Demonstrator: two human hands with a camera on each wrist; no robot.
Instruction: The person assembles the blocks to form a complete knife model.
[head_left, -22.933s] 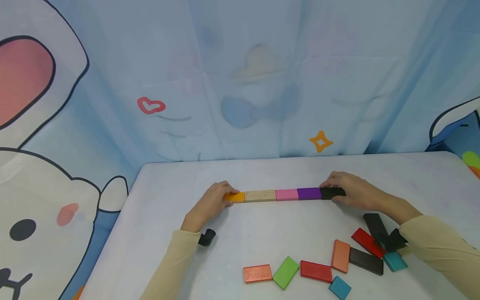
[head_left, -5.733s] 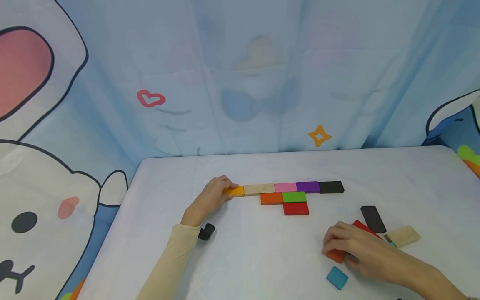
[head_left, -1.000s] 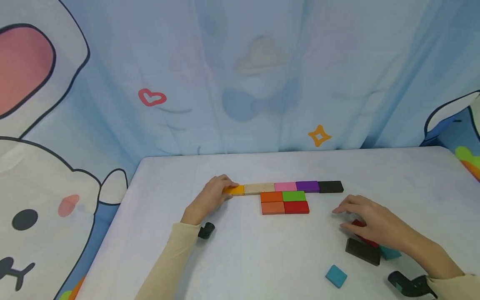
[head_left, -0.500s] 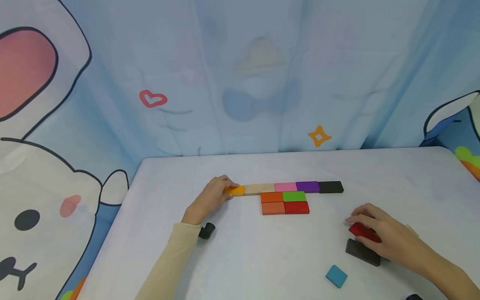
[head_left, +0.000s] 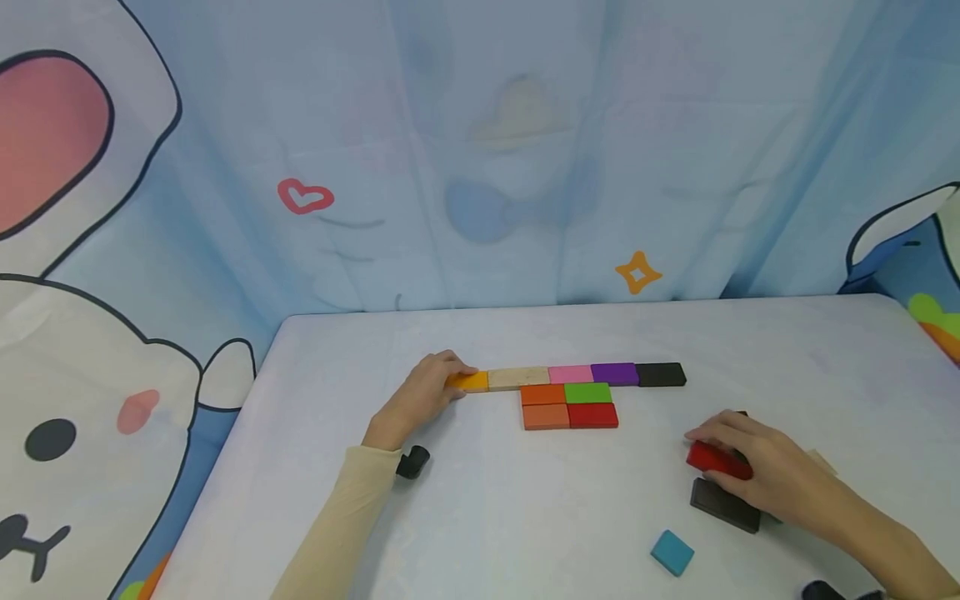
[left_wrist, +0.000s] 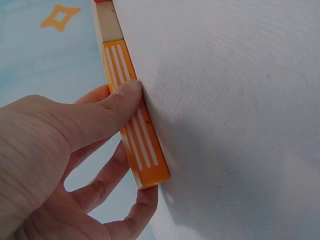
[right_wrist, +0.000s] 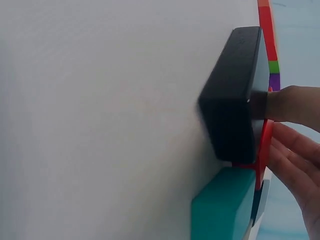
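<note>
My left hand [head_left: 422, 398] pinches the yellow-orange block [head_left: 472, 382] at the left end of a straight row; the left wrist view shows white stripes on this block, thumb and fingers on opposite sides. The row continues with plain wood [head_left: 517, 378], pink [head_left: 570, 375], purple [head_left: 615, 374] and black [head_left: 661, 374] blocks. Against its near side lie orange [head_left: 543, 394], green [head_left: 588, 393], salmon [head_left: 546, 416] and red [head_left: 593, 415] blocks, two by two. On the right, my right hand [head_left: 783, 467] grips another red block [head_left: 716, 460] between thumb and fingers, tilted.
A dark block [head_left: 725, 505] lies just in front of the right hand, with a teal block [right_wrist: 225, 205] near it in the right wrist view. Another teal block [head_left: 672, 552] lies closer to me. A wood block [head_left: 821, 461] is partly hidden behind the right hand.
Since the oldest frame, the two-by-two group has appeared below the row, the salmon block joining last. The right hand has lowered onto the loose red block and tilted it; the left hand stays put.
</note>
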